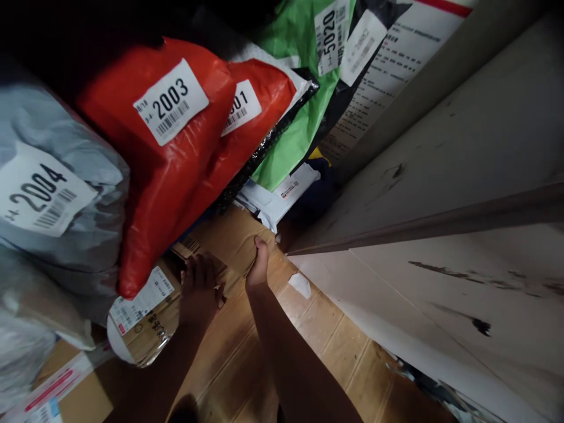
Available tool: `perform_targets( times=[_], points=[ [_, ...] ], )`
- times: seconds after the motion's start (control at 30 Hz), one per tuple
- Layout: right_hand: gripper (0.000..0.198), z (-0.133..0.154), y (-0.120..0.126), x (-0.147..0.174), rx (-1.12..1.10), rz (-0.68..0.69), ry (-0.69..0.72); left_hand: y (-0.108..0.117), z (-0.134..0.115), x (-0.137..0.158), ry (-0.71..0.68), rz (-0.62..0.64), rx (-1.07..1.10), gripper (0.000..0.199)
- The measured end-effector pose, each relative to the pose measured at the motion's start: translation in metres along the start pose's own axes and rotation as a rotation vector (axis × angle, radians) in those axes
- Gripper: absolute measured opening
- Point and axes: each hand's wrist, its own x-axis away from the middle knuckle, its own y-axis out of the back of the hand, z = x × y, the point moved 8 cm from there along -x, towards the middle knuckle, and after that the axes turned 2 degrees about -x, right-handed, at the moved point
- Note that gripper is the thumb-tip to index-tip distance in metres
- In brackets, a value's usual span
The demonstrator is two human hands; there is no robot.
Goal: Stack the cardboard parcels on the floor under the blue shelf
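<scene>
Both my arms reach down to a brown cardboard box (231,238) lying low among parcels. My left hand (199,288) rests flat on its near edge, fingers spread beside a barcode sticker. My right hand (258,262) grips the box's right edge, fingers curled under it. Above hang two red mailer bags, one labelled 2003 (154,147) and one behind it (247,117). A grey bag labelled 2004 (53,194) bulges at the left.
A green bag labelled 5020 (304,70) and a white printed parcel (388,64) lie at the top. White envelopes (282,194) sit behind the box. A pale scuffed panel (462,176) walls off the right. A taped labelled carton (141,317) lies lower left on wooden flooring (326,335).
</scene>
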Motion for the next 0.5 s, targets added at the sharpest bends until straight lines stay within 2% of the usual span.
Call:
perform_targets(
  times=[0.13, 0.27, 0.37, 0.5],
  points=[
    [0.041, 0.003, -0.001, -0.011, 0.060, -0.027, 0.008, -0.002, 0.000, 0.001, 0.010, 0.024, -0.015, 0.065],
    [0.060, 0.007, 0.002, -0.007, 0.024, -0.076, 0.044, 0.000, -0.005, -0.006, 0.071, 0.134, -0.017, 0.080],
    [0.076, 0.000, 0.005, 0.004, 0.008, -0.121, 0.009, 0.006, -0.004, -0.012, 0.127, 0.137, -0.003, 0.065],
    [0.073, -0.013, 0.010, 0.015, 0.130, -0.091, 0.033, 0.002, 0.000, -0.004, 0.024, 0.088, 0.064, 0.039]
  ],
)
